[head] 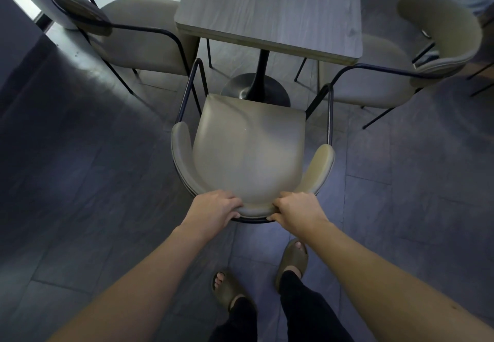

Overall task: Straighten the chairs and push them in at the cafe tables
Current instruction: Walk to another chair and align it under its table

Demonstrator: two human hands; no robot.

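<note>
**Both hands on the backrest of the near chair at the bench**

My left hand (217,208) and right hand (295,212) both grip the curved, padded top edge of the beige upholstered chair with thin black metal tube frame (248,144). Fingers curl over the smooth leather-like backrest, thumbs toward the back rail; the hands sit close together at the middle of the curve. The seat is a rounded square pad, slightly glossy, with short wraparound arm pads on each side. The chair faces the grey wood-grain rectangular bench with pale edge banding (270,13); its front edge is near the bench's black pedestal with round disc base (256,85), and the seat is mostly out from under the top.

A second beige padded chair with black tube legs (139,31) stands at the bench's left side, angled, seat partly tucked under. A third matching beige chair with curved backrest (438,34) stands at the right side, turned out and away from the bench edge.

The floor is dark grey matte stone-look tile (80,181) with thin grout lines. My feet in olive rubber slide sandals (292,260) stand just behind the held chair, with black trouser legs above them.
</note>
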